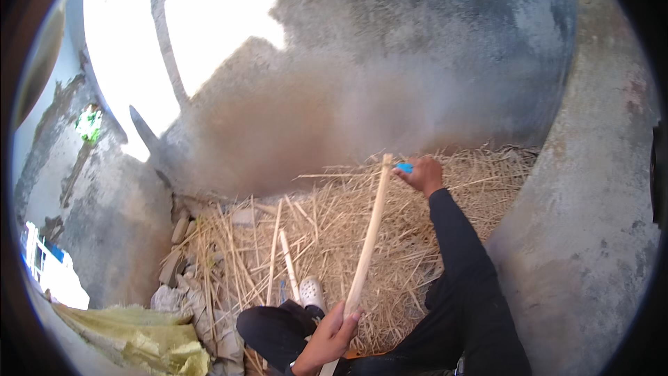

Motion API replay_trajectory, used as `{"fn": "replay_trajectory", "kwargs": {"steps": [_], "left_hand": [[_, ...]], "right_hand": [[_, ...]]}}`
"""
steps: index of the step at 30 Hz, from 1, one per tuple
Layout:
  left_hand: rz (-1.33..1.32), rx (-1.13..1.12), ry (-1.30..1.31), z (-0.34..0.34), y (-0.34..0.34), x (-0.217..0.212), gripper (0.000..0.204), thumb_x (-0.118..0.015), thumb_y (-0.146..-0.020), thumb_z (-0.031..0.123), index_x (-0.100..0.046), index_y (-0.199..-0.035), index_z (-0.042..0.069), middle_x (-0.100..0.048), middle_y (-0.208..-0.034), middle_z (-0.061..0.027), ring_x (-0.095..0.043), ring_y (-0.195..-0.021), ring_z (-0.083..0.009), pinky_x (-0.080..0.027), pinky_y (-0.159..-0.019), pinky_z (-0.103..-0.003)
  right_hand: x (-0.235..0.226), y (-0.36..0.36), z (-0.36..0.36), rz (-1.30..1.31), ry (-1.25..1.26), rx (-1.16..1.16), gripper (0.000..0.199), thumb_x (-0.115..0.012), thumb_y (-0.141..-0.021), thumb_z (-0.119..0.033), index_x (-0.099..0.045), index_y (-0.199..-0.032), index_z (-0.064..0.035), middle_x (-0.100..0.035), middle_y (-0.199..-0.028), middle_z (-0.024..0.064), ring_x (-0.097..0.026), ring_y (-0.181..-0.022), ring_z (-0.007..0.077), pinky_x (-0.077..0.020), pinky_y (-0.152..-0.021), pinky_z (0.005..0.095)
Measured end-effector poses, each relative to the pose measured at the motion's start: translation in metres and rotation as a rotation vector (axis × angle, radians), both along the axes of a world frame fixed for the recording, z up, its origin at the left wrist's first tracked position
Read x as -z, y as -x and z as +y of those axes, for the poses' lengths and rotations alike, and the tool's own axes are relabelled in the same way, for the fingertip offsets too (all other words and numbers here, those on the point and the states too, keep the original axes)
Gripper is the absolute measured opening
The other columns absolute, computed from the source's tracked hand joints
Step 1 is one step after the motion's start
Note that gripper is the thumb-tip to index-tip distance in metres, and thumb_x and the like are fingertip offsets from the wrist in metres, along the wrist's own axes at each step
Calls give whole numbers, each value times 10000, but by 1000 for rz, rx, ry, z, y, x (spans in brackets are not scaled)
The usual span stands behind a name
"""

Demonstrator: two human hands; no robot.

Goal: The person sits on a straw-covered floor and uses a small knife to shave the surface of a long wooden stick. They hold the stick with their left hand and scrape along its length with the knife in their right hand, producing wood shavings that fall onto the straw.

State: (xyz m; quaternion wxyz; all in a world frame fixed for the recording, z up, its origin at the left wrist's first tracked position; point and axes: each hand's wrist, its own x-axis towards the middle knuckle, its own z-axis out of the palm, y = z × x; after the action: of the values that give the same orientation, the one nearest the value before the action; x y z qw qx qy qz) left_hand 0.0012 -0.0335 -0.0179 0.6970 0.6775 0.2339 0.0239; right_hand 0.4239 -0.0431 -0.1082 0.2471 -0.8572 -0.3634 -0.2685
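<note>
My left hand (pixel 332 338) grips the lower part of a long pale wooden stick (pixel 369 233) that slants up and away over a heap of dry straw (pixel 334 237). My right hand (pixel 421 173), at the end of a black sleeve, is at the stick's far tip and holds a small blue object (pixel 404 167), whose kind I cannot make out. My knee in black trousers and a white shoe (pixel 312 294) show near the bottom.
A stained grey concrete wall (pixel 417 63) rises behind the straw, and a thick concrete pillar (pixel 591 237) stands at the right. Loose sticks and stones lie at the straw's left edge. A yellow-green sack (pixel 139 338) lies at the lower left.
</note>
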Motion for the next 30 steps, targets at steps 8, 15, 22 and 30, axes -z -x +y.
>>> {"fn": "replay_trajectory", "kwargs": {"steps": [8,15,22,30], "left_hand": [[112,-18,-31,-12,66,-32,190,-527,-983,262,-505,-1054,86,-451,-714,39,-402,-608,-45,-337,-538,-193],[12,-122,81,25,8,-17,226,-494,-1008,214,-499,-1133,26,-400,-654,69,-350,-519,-24,-278,-457,-196],[-59,-158,54,27,2,-9,214,-517,-991,185,-523,-1114,10,-460,-651,32,-416,-537,-40,-332,-477,-218],[17,-110,-339,22,10,-14,222,-510,-983,175,-519,-1118,-1,-495,-713,30,-425,-581,-23,-348,-511,-198]], "right_hand": [[-17,-44,24,455,-349,165,823,-345,-860,-764,-596,-589,-29,-580,-558,163,-594,-522,324,-426,-497,456],[-52,61,1,538,-77,-262,792,-415,-819,-782,-581,-537,-61,-523,-483,125,-575,-492,282,-416,-489,416],[-66,157,-19,214,195,-652,655,-553,-769,-739,-628,-563,-122,-520,-459,70,-552,-436,264,-430,-448,386],[-59,131,1,290,-65,-544,676,-530,-788,-734,-587,-532,-111,-500,-438,72,-551,-423,278,-429,-439,398]]}}
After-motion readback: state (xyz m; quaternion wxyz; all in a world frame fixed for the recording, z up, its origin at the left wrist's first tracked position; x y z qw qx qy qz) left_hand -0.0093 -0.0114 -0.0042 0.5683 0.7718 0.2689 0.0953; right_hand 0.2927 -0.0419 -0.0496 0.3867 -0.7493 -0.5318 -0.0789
